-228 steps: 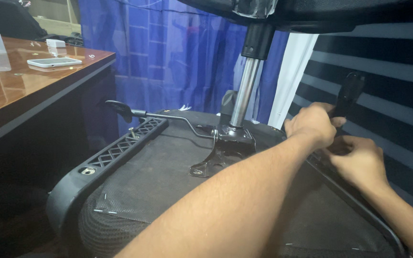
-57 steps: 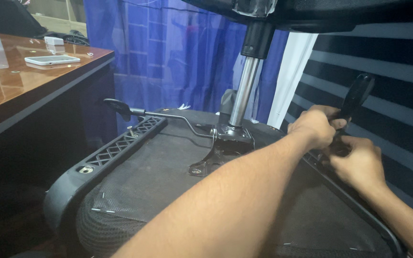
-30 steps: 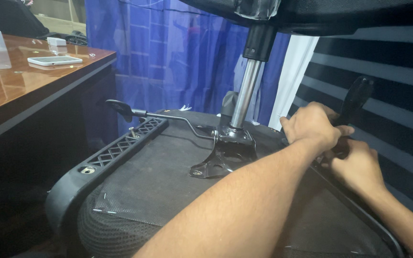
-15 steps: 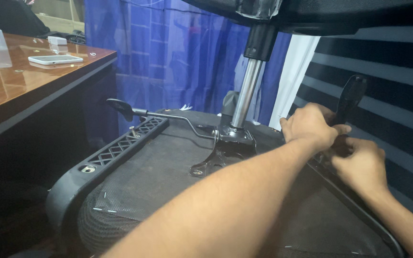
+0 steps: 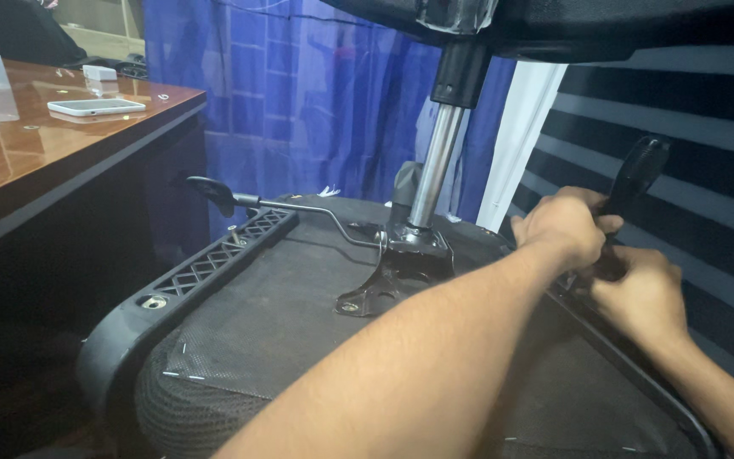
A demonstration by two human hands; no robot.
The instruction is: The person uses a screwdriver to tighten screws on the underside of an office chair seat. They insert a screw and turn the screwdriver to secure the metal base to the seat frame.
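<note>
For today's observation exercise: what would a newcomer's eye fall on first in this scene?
An upturned office chair seat fills the middle, its shiny gas cylinder rising from the underside. At the right edge, the left hand and right hand close around a black handle. A wooden desk stands on the left.

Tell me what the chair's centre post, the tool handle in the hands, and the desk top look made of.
Centre post: polished metal, probably chromed steel, judging by its bright mirror-like streaks.
Tool handle: black, matte, likely plastic or rubber; no shine to settle which. The left hand and right hand are closed around its lower part.
Desk top: reddish-brown wood or wood veneer, glossy lacquer, with clear reflections.
</note>
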